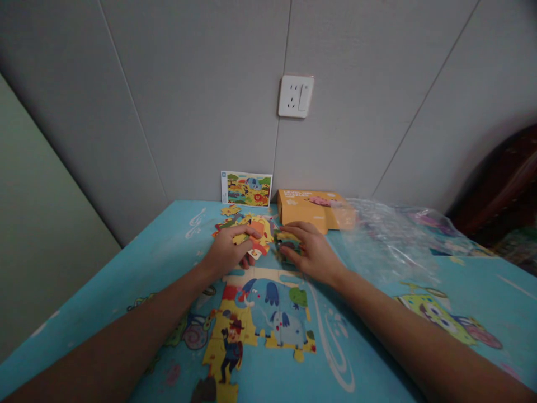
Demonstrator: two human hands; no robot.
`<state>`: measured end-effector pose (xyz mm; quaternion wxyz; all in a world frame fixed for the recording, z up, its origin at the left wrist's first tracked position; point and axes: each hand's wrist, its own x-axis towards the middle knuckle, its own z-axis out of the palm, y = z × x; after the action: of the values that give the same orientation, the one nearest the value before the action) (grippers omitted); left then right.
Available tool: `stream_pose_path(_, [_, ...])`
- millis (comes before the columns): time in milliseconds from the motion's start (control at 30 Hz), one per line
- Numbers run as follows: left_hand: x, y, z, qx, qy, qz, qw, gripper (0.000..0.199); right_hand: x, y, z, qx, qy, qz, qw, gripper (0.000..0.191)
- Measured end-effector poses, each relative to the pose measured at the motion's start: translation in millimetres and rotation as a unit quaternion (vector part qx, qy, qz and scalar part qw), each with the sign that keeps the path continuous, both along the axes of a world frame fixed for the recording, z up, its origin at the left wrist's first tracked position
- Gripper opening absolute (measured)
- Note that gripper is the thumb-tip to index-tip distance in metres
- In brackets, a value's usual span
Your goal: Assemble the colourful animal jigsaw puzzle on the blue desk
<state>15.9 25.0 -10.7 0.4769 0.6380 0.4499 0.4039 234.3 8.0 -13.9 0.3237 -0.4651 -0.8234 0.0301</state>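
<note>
Both hands are over a pile of loose puzzle pieces [267,229] near the back of the table. My left hand [232,246] is closed on a puzzle piece with yellow and red on it. To its right, my right hand [308,250] has its fingers curved round dark green puzzle pieces [288,245]. Nearer to me lies a partly joined puzzle [268,313] showing two elephants and a figure in a hat. A picture card [246,188] of a savanna scene leans on the wall behind the pile.
An orange puzzle box [302,211] stands against the wall. Crumpled clear plastic [386,240] spreads to its right. The blue cartoon tablecloth [168,246] covers the table. A white socket [296,96] is on the wall.
</note>
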Motion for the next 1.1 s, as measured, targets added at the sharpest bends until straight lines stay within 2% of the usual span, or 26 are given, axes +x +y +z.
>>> stream_pose_path(67, [-1,2,-0.3,0.004,-0.016,0.021,1.0,0.021,3,4,-3.7,-0.04,-0.039,-0.056,0.997,0.045])
stream_pose_path(167, [-3,4,-1.7,0.011,-0.031,0.032,0.999,0.021,5,8,-6.7,-0.071,-0.065,-0.075,0.993,0.045])
stream_pose_path(333, [-3,7,-5.5,0.013,-0.003,0.04,0.999,0.023,8,11,-4.9,-0.039,-0.057,-0.06,0.996,0.023])
stream_pose_path(467, [0,4,-3.2,-0.001,-0.017,0.019,1.0,0.03,9,9,-1.1,0.033,0.028,-0.089,0.995,0.025])
stream_pose_path(533, [2,1,-2.3,-0.03,-0.047,-0.015,0.998,0.035,5,5,1.2,0.048,0.045,-0.047,0.997,0.029])
stream_pose_path(667, [6,-2,-5.1,-0.086,-0.107,-0.081,0.987,0.044,-4,-7,4.3,0.008,-0.013,0.112,0.994,0.039])
stream_pose_path(767, [7,0,-7.7,-0.101,-0.12,-0.059,0.986,0.045,-6,-10,4.9,-0.011,-0.027,0.145,0.989,0.048])
stream_pose_path(833, [6,3,-7.7,-0.099,-0.122,-0.021,0.987,0.043,-3,-8,5.1,-0.008,-0.04,0.114,0.993,0.056])
stream_pose_path(933, [5,7,-7.1,-0.066,-0.104,0.03,0.992,0.037,3,-5,5.5,-0.028,-0.089,0.007,0.996,0.068])
stream_pose_path(1000, [3,9,-7.4,-0.029,-0.075,0.052,0.995,0.037,7,-3,5.5,-0.059,-0.125,-0.052,0.989,0.065])
stream_pose_path(1100, [-1,10,-7.9,0.023,-0.028,0.078,0.996,0.035,11,-1,5.0,-0.089,-0.149,-0.078,0.982,0.051])
